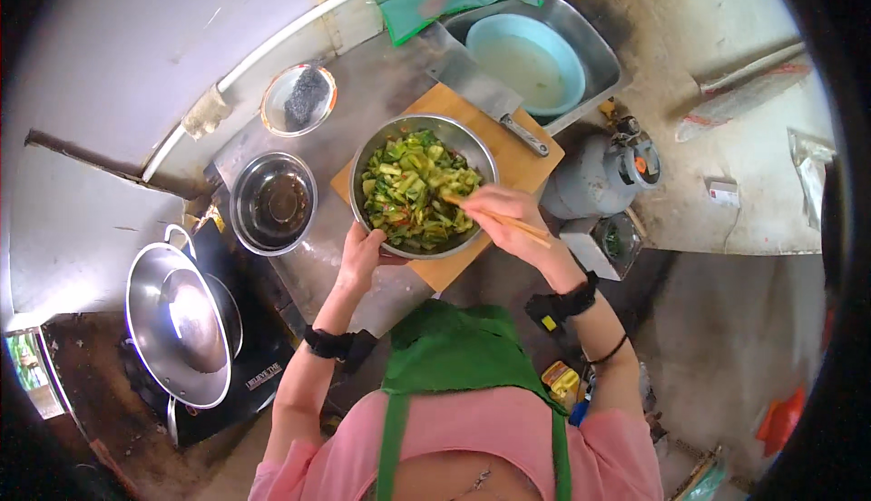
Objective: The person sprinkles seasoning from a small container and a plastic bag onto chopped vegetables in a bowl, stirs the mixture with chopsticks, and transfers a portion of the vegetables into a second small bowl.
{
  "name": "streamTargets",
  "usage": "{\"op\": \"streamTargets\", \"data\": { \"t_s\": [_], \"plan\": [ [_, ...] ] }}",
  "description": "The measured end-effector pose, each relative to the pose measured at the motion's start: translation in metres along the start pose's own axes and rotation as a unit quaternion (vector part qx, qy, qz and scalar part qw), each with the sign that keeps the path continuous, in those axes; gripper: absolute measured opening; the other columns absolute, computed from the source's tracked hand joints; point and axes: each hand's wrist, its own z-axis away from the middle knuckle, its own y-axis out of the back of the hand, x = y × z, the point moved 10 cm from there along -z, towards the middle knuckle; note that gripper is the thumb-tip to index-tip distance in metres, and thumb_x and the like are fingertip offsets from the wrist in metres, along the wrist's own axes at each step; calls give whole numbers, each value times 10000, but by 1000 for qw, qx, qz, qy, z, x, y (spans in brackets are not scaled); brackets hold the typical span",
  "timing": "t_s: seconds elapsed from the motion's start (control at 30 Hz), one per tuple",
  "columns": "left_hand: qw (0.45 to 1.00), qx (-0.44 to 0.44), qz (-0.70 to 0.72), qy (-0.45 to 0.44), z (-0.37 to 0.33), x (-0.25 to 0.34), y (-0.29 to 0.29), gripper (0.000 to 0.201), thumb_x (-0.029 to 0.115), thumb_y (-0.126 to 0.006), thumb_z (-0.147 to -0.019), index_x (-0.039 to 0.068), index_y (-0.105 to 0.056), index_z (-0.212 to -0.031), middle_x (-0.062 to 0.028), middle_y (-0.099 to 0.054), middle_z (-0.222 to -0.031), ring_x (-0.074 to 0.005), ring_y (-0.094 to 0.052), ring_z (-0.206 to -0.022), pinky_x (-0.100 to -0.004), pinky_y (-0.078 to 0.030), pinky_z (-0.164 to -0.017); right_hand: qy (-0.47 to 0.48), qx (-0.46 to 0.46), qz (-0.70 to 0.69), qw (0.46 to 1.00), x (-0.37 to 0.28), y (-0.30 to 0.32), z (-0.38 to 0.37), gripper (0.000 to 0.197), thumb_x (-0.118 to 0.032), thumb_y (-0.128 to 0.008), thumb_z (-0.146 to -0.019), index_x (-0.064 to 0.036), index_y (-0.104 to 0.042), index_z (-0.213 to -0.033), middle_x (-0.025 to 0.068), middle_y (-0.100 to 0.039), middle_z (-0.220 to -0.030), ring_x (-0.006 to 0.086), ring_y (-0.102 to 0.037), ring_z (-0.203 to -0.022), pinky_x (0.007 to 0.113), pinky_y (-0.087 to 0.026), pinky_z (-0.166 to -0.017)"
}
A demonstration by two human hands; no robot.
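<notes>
A steel mixing bowl (490, 152) rests on a wooden cutting board (426, 270), filled with chopped green vegetables (413, 183) that carry a few red flecks. My left hand (365, 251) grips the bowl's near left rim, thumb on the outside. Chopsticks (517, 223) are held in my right hand (508, 215), their tips down among the vegetables at the bowl's right side. Behind the bowl, a cleaver (481, 83) lies across the board's far edge with its handle pointing right.
Left of the board stand a steel basin (304, 197) and a white bowl (269, 106) with a dark scrubber. A wok (150, 310) sits on the stove at far left. The sink (603, 65) holds a blue basin (576, 70). A gas cylinder (581, 179) stands at right.
</notes>
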Motion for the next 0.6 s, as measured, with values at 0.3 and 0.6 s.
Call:
{"op": "streamTargets", "data": {
  "t_s": [0.3,0.6],
  "plan": [
    [999,8,40,-15,14,2,17,340,162,-472,-906,-44,-392,-1164,-183,-587,-1023,-293,-630,-859,-405,-565,-703,-190,162,-188,950,72,-1,66,453,17,-674,-690,-66,-574,-1124,16,-512,-911,70,-485,-641,209,-416,-575],
    [998,-52,-15,33,31,-49,-36,210,163,-570,-831,26,-495,-972,-128,-604,-920,-255,-622,-820,-396,-521,-751,-381,450,14,808,71,114,374,420,-23,-600,-773,-70,-512,-1181,42,-574,-834,83,-543,-670,246,-462,-595]
  ]
}}
